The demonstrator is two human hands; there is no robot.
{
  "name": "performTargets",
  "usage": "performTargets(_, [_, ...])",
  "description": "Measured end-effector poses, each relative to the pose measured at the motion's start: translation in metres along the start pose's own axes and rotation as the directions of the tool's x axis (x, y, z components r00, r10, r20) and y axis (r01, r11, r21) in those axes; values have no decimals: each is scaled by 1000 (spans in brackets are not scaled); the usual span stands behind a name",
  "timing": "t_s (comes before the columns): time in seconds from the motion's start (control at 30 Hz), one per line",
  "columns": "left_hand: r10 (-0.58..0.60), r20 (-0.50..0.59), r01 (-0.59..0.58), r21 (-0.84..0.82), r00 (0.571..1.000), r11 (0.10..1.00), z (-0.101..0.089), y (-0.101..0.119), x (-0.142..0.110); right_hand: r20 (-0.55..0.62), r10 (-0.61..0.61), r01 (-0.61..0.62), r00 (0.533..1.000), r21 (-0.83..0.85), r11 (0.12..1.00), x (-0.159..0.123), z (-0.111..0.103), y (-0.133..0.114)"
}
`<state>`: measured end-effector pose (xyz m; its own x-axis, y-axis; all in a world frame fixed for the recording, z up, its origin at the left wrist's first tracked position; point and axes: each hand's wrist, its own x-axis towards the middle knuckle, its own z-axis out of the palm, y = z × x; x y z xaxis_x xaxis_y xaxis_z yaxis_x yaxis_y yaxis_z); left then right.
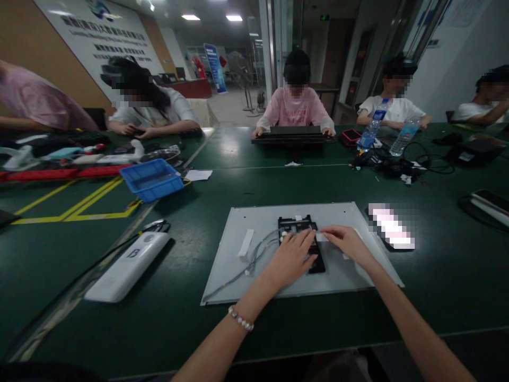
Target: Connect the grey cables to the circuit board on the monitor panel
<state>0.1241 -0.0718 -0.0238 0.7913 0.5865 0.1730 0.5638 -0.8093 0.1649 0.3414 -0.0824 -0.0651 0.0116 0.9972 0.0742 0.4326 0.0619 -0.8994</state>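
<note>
A grey metal panel (262,223) lies flat on the dark green table in front of me. A small black circuit board (296,224) sits on its middle, with thin grey wires (254,254) running off to the left. My left hand (292,257) rests flat on the board, fingers stretched out. My right hand (348,244) lies just right of the board, its fingers pinched on a small white strip (323,237) at the board's edge. A white label (246,243) is stuck on the panel to the left.
A white power bank (127,265) lies at the left, a blue plastic tray (151,179) behind it. A phone (389,227) lies right of the panel. Water bottles (374,127), cables (397,165) and a laptop (293,137) are farther back. Several people sit around the table.
</note>
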Motion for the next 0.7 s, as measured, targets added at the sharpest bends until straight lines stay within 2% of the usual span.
performTargets(0.37, [8,9,-9,94,1000,996,1,6,2,-53,-23,21,998,-38,999,-2,14,-5])
performTargets(0.7, [-9,8,8,104,1000,995,-1,8,8,-102,-133,101,986,-271,957,-6,23,-13])
